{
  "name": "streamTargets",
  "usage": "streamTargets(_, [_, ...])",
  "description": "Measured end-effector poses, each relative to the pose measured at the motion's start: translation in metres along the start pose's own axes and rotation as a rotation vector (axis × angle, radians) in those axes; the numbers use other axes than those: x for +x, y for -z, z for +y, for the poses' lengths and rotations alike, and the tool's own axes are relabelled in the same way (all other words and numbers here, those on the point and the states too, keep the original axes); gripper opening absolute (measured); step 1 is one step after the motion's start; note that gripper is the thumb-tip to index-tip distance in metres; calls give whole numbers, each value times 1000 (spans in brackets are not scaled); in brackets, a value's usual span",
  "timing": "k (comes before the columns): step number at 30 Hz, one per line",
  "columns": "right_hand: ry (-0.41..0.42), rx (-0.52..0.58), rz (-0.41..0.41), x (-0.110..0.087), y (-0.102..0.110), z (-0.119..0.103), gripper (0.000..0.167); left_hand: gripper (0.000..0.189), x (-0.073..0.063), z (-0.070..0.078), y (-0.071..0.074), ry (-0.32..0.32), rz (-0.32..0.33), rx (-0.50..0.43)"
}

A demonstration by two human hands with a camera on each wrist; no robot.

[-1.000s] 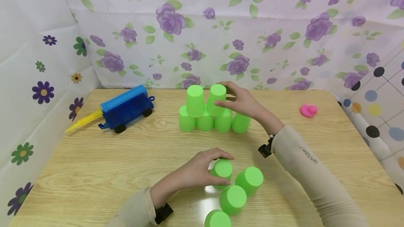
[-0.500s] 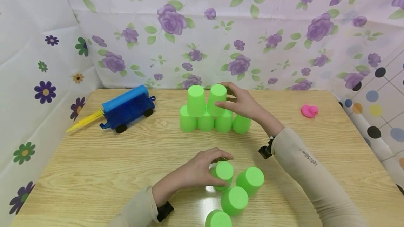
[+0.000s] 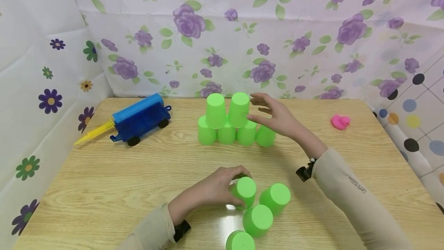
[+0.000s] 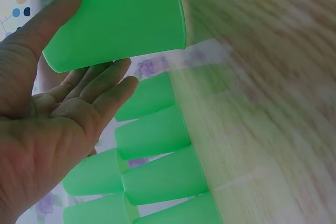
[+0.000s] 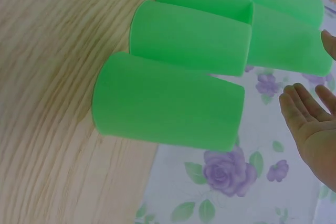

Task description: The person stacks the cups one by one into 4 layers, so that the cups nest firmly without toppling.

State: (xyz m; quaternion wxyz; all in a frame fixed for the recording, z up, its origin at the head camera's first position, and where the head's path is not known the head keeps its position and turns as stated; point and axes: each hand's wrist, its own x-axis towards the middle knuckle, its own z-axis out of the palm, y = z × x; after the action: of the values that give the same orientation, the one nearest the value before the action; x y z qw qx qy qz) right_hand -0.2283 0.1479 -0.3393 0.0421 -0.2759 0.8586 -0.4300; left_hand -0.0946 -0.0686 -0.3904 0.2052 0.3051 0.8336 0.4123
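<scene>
My left hand (image 3: 218,189) holds an upside-down green plastic cup (image 3: 246,189) at the front of the table. In the left wrist view its thumb lies along one side of that cup (image 4: 123,22), the fingers along the other. Just right of the stacked cups, my right hand (image 3: 280,118) has its fingers spread and nothing in them. Several upside-down green cups form a bottom row (image 3: 207,136). Two more, a left upper cup (image 3: 216,111) and a right upper cup (image 3: 238,110), stand on top of it. The row's right end cup (image 5: 168,103) bears none.
By my left hand stand three other green cups: one at the right (image 3: 275,199), one in front of it (image 3: 258,221), one at the frame's lower edge (image 3: 240,241). A blue toy cart (image 3: 140,120) with a yellow-tipped piece lies at the left, a pink duck (image 3: 340,122) at the right.
My right hand has let go of the right upper cup and drawn back to the right. That cup stays on the row. My left hand stays around its cup, with little movement.
</scene>
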Motion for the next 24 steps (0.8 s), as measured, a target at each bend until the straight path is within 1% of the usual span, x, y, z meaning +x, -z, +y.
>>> streamTargets(6, [27, -16, 20, -21, 6, -2, 65, 55, 4, -1, 0, 0, 2, -12])
streamTargets(11, [58, -14, 39, -42, 9, -2, 62, 53, 5, -1, 2, -33, 8, -14])
streamTargets(15, [69, -17, 62, -60, 9, 0, 60, 53, 6, 0, 6, -26, 27, -9])
streamTargets(18, [64, -34, 66, -77, 6, 1, 58, 53, 7, 3, 13, -7, 71, 6])
streamTargets(21, [66, -52, 69, -95, 1, 3, 58, 55, 6, 9, 22, 2, 147, 25])
streamTargets(24, [64, -69, 53, -112, -3, 7, 57, 59, 4, 14, 31, -5, 228, 48])
